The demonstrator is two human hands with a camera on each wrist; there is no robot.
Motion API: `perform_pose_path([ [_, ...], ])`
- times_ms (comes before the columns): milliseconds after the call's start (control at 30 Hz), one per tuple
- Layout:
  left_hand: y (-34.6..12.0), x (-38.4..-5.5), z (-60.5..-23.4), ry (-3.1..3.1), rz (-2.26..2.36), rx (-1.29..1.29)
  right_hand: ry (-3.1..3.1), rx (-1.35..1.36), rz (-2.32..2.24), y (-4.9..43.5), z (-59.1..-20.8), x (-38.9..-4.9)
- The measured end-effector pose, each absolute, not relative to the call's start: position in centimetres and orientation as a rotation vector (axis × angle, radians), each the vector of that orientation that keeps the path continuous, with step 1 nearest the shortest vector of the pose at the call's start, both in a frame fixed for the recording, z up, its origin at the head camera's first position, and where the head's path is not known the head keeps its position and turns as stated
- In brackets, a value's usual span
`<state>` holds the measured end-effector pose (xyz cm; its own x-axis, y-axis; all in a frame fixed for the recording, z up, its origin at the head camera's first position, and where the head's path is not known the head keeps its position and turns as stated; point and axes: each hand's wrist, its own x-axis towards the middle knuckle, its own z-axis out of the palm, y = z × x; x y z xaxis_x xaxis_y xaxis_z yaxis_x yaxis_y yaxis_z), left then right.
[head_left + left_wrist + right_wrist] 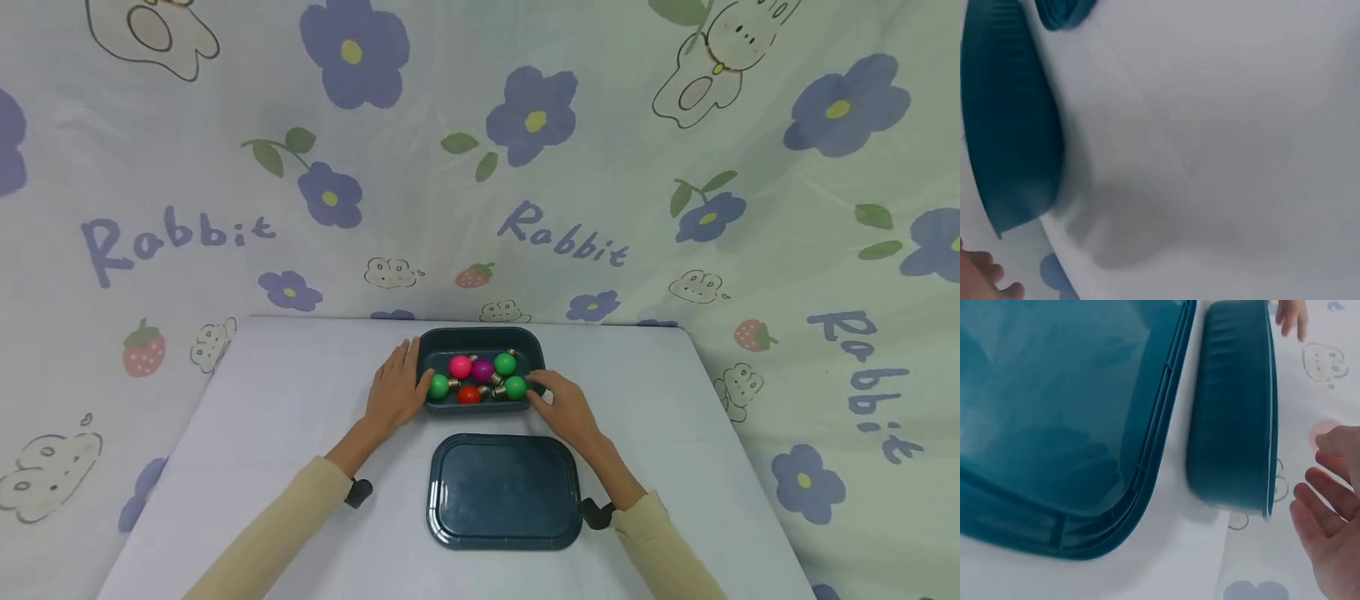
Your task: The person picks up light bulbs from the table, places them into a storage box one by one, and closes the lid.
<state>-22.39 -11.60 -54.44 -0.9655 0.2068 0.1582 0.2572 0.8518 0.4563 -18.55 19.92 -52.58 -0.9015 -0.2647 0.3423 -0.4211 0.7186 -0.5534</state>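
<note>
A dark teal plastic box [480, 337] holds several small round light bulbs with metal screw bases: a pink bulb [461, 367], a purple bulb [483, 370], a red bulb [469, 394] and several green ones, such as the green bulb [505, 364]. My left hand [396, 387] is at the box's left side, fingers extended along it. By the right side is my right hand [562, 404], fingers loosely bent around nothing. In the right wrist view, a gap shows between the fingers [1322, 500] and the box wall [1235, 412].
A matching rectangular lid [506, 492] lies flat on the white table [300, 400], in front of the box and between the forearms. Behind the table hangs a pale cloth [420, 183] printed with flowers and rabbits.
</note>
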Motion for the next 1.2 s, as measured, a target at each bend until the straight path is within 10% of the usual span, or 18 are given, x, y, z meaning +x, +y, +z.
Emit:
perform_pose_path([
  [1200,-10.5,-9.2,-56.7,-3.017,-1.311,-0.387,-3.088,-0.239,1.194,25.7,-57.0,-6.2],
])
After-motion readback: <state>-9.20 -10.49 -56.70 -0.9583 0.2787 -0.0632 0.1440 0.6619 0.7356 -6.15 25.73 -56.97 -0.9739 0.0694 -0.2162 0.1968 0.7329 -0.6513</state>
